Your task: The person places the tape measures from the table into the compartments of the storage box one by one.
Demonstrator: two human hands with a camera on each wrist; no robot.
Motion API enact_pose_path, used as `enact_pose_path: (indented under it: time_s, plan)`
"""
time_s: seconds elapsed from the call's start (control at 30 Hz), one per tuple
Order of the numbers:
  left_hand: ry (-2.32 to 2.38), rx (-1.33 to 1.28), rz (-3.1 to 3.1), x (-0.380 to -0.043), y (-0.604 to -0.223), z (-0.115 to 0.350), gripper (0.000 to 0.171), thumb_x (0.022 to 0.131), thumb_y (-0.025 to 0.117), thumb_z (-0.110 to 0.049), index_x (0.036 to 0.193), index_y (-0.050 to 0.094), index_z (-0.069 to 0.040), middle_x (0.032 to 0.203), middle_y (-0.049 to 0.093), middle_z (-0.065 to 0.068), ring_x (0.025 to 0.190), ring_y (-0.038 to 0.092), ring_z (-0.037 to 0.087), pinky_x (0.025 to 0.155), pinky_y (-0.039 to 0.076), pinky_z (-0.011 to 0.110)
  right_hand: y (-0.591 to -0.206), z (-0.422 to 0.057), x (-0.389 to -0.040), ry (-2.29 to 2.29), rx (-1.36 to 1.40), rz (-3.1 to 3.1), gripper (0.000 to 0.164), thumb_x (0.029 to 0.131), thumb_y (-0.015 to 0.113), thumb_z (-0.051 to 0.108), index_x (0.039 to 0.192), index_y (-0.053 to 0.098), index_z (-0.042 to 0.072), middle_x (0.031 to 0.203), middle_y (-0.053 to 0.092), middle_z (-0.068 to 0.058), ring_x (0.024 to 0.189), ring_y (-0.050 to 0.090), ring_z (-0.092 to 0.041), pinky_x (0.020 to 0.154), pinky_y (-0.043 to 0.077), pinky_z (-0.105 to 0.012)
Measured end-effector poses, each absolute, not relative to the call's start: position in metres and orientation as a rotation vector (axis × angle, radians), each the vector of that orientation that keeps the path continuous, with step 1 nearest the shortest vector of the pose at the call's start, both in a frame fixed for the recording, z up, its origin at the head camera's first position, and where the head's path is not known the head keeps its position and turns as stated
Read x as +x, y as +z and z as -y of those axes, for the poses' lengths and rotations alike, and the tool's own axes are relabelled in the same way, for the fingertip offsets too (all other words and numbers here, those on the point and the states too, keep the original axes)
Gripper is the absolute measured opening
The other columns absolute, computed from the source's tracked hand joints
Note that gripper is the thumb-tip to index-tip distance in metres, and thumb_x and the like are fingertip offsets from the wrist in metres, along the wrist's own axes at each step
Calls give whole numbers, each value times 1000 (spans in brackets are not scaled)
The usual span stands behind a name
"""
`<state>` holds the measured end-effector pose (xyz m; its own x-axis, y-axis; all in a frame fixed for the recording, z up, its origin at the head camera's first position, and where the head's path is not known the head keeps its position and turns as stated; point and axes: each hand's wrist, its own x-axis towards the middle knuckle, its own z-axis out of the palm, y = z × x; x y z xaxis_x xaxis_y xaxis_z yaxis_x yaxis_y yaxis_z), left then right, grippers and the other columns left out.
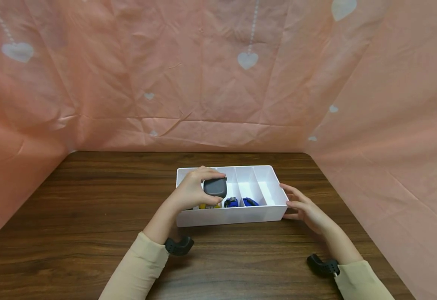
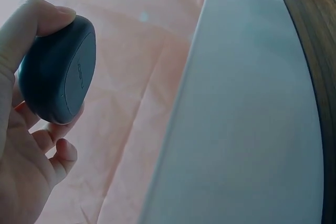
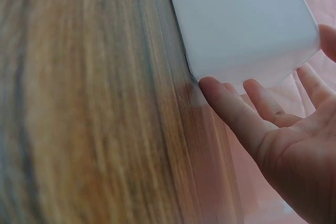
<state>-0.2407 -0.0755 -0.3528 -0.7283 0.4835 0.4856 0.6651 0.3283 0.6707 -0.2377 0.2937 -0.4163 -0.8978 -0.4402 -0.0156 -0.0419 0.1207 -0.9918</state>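
Over the left part of a white divided box (image 1: pixel 233 216), my left hand (image 1: pixel 195 189) pinches a dark grey earbud case (image 1: pixel 215 188) between thumb and fingers. In the left wrist view the rounded earbud case (image 2: pixel 59 72) shows faint lettering on its flat face. My right hand (image 1: pixel 306 209) rests its spread fingertips against the right end of the box; the right wrist view has those fingers (image 3: pixel 231 108) along the box's lower edge and corner. Inside the box lie a yellow item (image 1: pixel 209 206), partly hidden by the left hand, and blue items (image 1: pixel 231 202) in the compartments beside it.
The box stands on a dark wood-grain table (image 1: pixel 91 200). Pink cloth (image 1: pixel 203 83) with white hearts hangs behind the table and along its sides. Upright dividers (image 1: pixel 244 183) split the box into several compartments. Black bands (image 1: pixel 179 246) sit on both wrists.
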Motion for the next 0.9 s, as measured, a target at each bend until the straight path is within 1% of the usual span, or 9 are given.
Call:
enact_pose_path:
  time_s: [0.17,0.37,0.5,0.77,0.9]
  plan:
    - [-1351,-1070,2390,-242,-353,64,58,62,86,-13,118,70,-9,113,64,-2,97,54,13,69,49,29,-417,-293,-238,-1843,-479,-2097,56,100,44,13,152,22,11,140,22,-31,113,49,-25,90,42,-58]
    - [-1335,-1062,2429,-244,-353,48,57,63,85,-17,118,70,-11,113,65,-3,103,54,11,73,49,27,-416,-294,-237,-1843,-478,-2097,56,100,43,12,152,21,11,141,21,-31,114,48,-24,91,42,-58]
    - [-1335,-1062,2442,-245,-354,38,57,63,86,-17,118,69,-11,113,65,-2,106,53,12,74,49,26,-416,-294,-237,-1839,-483,-2098,56,100,43,12,152,21,12,141,21,-31,114,48,-24,91,42,-58]
    - [-1279,-1075,2491,-247,-357,21,58,64,87,-20,119,69,-11,113,65,-2,104,52,13,72,48,24,-417,-294,-237,-1842,-479,-2092,57,100,44,13,152,21,12,141,21,-31,114,48,-23,91,42,-58]
    - [-1259,-1076,2506,-247,-358,14,57,65,86,-20,118,69,-7,112,66,0,102,53,14,72,47,24,-416,-293,-237,-1839,-476,-2090,57,100,44,14,152,20,12,142,20,-31,115,48,-23,91,42,-58]
